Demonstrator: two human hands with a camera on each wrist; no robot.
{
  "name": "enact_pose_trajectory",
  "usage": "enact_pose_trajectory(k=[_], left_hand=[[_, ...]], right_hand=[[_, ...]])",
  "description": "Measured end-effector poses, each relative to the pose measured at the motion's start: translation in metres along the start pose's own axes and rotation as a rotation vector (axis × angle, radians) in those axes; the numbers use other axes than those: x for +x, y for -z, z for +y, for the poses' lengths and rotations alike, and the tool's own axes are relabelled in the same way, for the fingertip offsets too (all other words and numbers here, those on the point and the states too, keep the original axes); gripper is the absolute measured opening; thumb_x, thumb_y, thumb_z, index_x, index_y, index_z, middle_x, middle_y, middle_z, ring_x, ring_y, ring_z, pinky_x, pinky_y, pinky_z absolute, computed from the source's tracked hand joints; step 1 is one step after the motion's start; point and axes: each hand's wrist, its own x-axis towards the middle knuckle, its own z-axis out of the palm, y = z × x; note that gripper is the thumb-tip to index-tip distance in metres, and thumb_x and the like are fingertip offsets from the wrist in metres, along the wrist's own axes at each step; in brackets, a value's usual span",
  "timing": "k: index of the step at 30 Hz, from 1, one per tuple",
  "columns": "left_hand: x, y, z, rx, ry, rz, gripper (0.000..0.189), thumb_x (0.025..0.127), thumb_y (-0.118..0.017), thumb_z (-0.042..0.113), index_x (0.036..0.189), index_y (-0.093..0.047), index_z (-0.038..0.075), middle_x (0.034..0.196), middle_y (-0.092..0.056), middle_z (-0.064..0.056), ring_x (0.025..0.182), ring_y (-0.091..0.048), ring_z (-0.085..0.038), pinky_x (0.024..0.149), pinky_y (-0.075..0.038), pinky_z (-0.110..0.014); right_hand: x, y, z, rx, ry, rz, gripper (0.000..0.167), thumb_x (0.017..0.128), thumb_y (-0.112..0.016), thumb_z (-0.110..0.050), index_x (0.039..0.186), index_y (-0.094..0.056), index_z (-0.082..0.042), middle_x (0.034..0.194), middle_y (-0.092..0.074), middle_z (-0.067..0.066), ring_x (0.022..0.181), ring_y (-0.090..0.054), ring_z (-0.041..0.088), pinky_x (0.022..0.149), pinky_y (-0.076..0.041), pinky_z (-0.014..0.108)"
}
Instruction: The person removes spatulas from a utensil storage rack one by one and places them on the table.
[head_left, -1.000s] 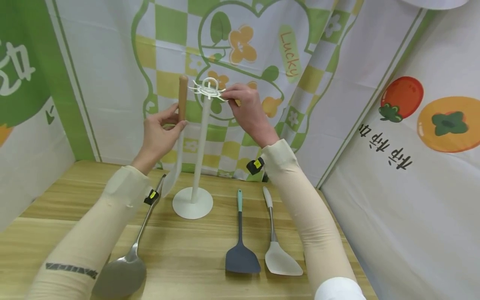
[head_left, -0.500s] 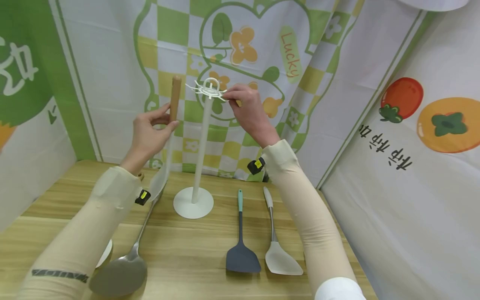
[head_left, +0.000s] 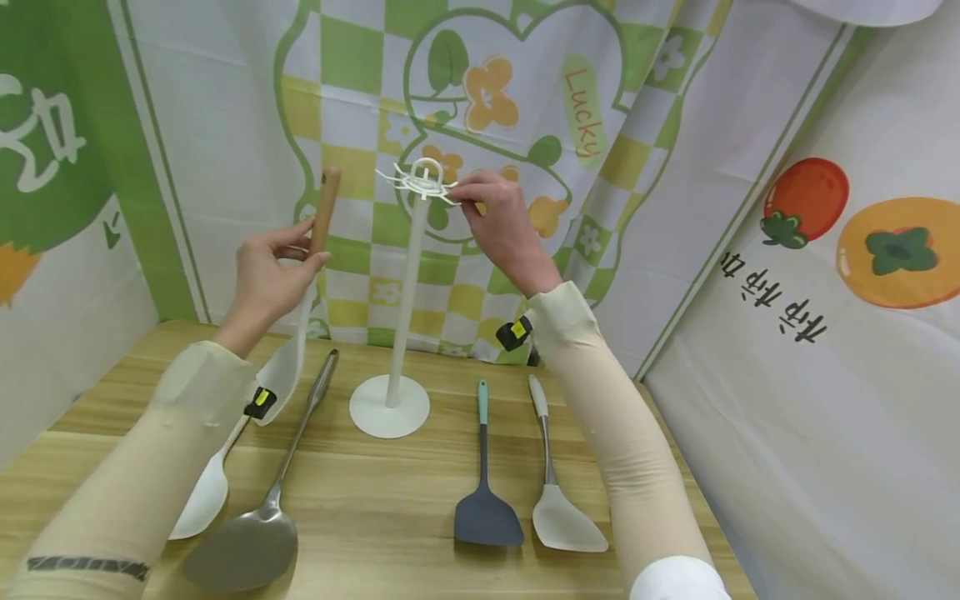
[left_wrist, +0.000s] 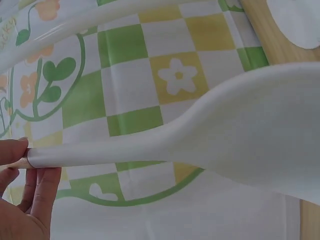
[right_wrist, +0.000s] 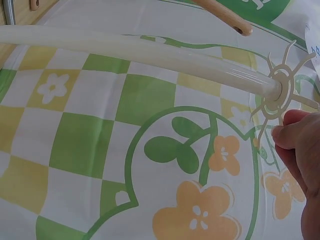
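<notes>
In the head view my left hand [head_left: 273, 275] grips the wooden handle of a white spatula [head_left: 325, 208], left of a white utensil stand [head_left: 408, 292]. The spatula hangs blade down, its handle top tilted right, apart from the stand. Its broad white blade [left_wrist: 260, 125] fills the right of the left wrist view. My right hand [head_left: 498, 217] pinches a hook of the stand's top ring between thumb and fingers. In the right wrist view several curved hooks spread from that ring [right_wrist: 282, 92], and the wooden handle [right_wrist: 227, 17] shows beyond the pole.
A steel turner [head_left: 251, 546] and a white spoon [head_left: 202, 500] lie at the left of the wooden table [head_left: 375, 500]. On the right lie a dark grey turner [head_left: 487, 517] with a mint handle and a cream turner [head_left: 566, 521]. A patterned curtain [head_left: 352, 125] hangs close behind the stand.
My left hand has carried the spatula left and slightly down, away from the stand, and its handle leans more. The white spoon has come into sight. My right hand keeps its hold on the hook.
</notes>
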Motion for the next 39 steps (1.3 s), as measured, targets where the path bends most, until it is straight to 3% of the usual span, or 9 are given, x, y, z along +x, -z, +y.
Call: enact_pose_trajectory(k=[3,9,14,26,39], left_hand=[[-0.001,0.006,-0.005,0.026,0.008,-0.003,0.045,0.091,-0.075,0.006,0.136,-0.065,0.010,0.100,-0.072,-0.011,0.071,-0.059,0.011,0.058,-0.051,-0.007],[-0.006,0.018,-0.022,0.124,0.030,-0.065,0.046,0.092,-0.073,0.006,0.137,-0.062,0.007,0.108,-0.071,-0.028,0.067,-0.055,0.014,0.056,-0.050,-0.006],[-0.013,0.030,-0.039,0.207,0.057,-0.120,0.046,0.094,-0.070,0.005,0.139,-0.059,0.003,0.111,-0.069,-0.032,0.065,-0.050,0.017,0.055,-0.048,-0.004],[-0.017,0.057,-0.061,0.332,0.104,-0.127,0.046,0.096,-0.069,0.012,0.139,-0.059,0.001,0.114,-0.068,-0.033,0.063,-0.042,0.024,0.050,-0.044,-0.005],[-0.018,0.077,-0.075,0.376,0.104,-0.114,0.047,0.093,-0.070,0.010,0.136,-0.059,-0.005,0.114,-0.067,-0.035,0.057,-0.041,0.029,0.045,-0.044,-0.007]], right_hand=[[0.000,-0.001,0.000,0.002,0.005,0.001,0.016,0.096,-0.065,0.006,0.100,-0.079,0.002,0.102,-0.075,0.015,0.098,-0.070,0.026,0.088,-0.059,0.025],[0.001,-0.001,-0.001,0.011,0.002,0.007,0.016,0.096,-0.065,0.006,0.100,-0.079,0.002,0.101,-0.075,0.015,0.095,-0.071,0.026,0.085,-0.060,0.024],[0.001,-0.001,-0.002,0.020,0.001,0.006,0.016,0.096,-0.064,0.006,0.099,-0.079,0.003,0.100,-0.075,0.015,0.094,-0.071,0.025,0.084,-0.060,0.023],[-0.002,0.001,-0.005,0.014,0.008,0.012,0.015,0.096,-0.065,0.006,0.099,-0.079,0.004,0.098,-0.074,0.016,0.094,-0.070,0.027,0.085,-0.060,0.025],[-0.003,-0.001,-0.002,0.021,0.005,0.026,0.015,0.096,-0.065,0.006,0.098,-0.080,0.003,0.098,-0.075,0.015,0.095,-0.070,0.026,0.087,-0.060,0.025]])
